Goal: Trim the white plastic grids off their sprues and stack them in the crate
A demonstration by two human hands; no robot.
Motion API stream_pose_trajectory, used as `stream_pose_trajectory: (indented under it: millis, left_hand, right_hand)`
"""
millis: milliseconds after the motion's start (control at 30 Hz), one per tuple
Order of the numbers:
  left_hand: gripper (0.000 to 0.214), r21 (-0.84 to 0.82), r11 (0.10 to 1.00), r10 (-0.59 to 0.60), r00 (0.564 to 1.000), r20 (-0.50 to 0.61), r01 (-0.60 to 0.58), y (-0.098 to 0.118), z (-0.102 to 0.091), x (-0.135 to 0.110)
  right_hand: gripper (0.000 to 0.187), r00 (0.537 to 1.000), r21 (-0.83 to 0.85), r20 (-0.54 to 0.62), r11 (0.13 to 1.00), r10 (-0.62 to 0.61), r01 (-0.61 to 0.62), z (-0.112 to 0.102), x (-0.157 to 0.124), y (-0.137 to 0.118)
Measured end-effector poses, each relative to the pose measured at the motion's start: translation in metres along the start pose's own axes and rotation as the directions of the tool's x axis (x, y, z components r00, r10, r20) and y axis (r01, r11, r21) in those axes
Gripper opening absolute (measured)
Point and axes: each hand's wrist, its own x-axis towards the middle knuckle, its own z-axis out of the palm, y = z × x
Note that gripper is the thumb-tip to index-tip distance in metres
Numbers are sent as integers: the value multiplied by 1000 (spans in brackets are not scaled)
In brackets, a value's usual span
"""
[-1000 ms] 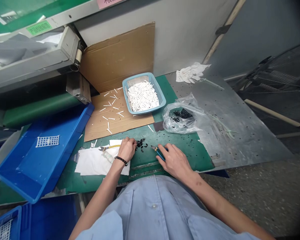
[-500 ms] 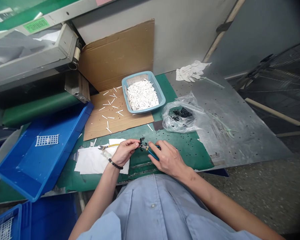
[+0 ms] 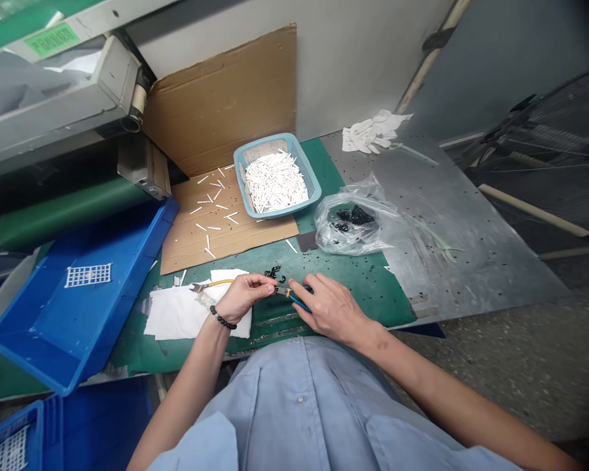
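My left hand (image 3: 248,296) is closed in a pinch on a small black plastic piece (image 3: 277,289), mostly covered by the fingertips. My right hand (image 3: 332,309) grips side cutters (image 3: 299,301) with blue handles; their metal jaws reach to the left fingertips and touch or nearly touch the black piece. Just beyond the fingers is a cluster of small black parts (image 3: 273,272); whether it joins the pinched piece I cannot tell. A second pair of cutters with yellow handles (image 3: 218,283) lies on a white cloth (image 3: 177,315) beside my left wrist.
A light-blue basket (image 3: 315,191) of white sticks stands on cardboard (image 3: 186,252) strewn with loose sticks. Right of it lies a clear plastic bag (image 3: 331,242) holding black parts. White gloves (image 3: 373,133) lie at the back, a blue bin (image 3: 44,327) sits left, and a fan (image 3: 559,150) stands right.
The cutters' jaws have come closer to my left fingertips and point more level. The black cluster, earlier at the jaws, now shows just beyond the fingers. The view has shifted slightly.
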Motion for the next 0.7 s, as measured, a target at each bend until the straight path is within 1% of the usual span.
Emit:
stream_pose_trajectory:
  millis: [133, 200, 267, 333, 400, 467, 500, 533, 567, 600, 633, 667, 700]
  left_hand:
    - [33, 21, 1000, 8, 1000, 22, -8, 1, 5, 1]
    - [31, 13, 1000, -7, 999, 38, 6, 1, 7, 0]
    - [30, -21, 999, -26, 999, 37, 26, 0, 5, -2]
    - [27, -103, 994, -28, 1000, 1, 28, 0, 0, -5]
    - [22, -233, 972, -27, 998, -48, 15, 0, -9, -6]
    - [18, -345, 939, -42, 995, -85, 10, 0, -18, -7]
    - [19, -364, 931, -53, 993, -104, 11, -1, -22, -6]
    - [21, -342, 940, -58, 989, -133, 9, -2, -25, -5]
    - [22, -270, 963, -49, 983, -177, 0, -3, -26, -4]
    - [23, -143, 990, -15, 973, -228, -18, -5, -27, -2]
    - [23, 31, 999, 45, 960, -275, -38, -7, -27, 1]
    - [22, 233, 971, 123, 946, -301, -52, -10, -27, 3]
    - [20, 433, 899, 206, 931, -301, -60, -12, -26, 5]
  right_hand:
    - [28, 1000, -27, 25, 1000, 10, -10, 6, -4, 0]
    - [23, 999, -20, 33, 1000, 11, -10, 9, -6, -1]
    - [22, 1000, -3, 12, 1000, 9, -9, 11, -7, -2]
    - [25, 999, 13, -23, 1000, 27, -26, 14, -7, -1]
    - [30, 996, 16, -42, 997, 74, -73, 17, -8, 3]
    - [33, 990, -8, -16, 990, 141, -141, 21, -9, 8]
    - [33, 984, -34, 12, 984, 178, -178, 23, -10, 10]
    - [32, 976, -64, 43, 975, 214, -211, 24, -11, 13]
    - [31, 967, -93, 74, 967, 243, -236, 26, -12, 15]
    - [30, 960, -116, 103, 961, 262, -250, 26, -13, 16]
    - [29, 954, -131, 125, 958, 272, -256, 26, -14, 16]
    - [29, 951, -138, 138, 957, 275, -257, 26, -15, 16]
    - [30, 951, -140, 146, 957, 273, -253, 24, -15, 16]
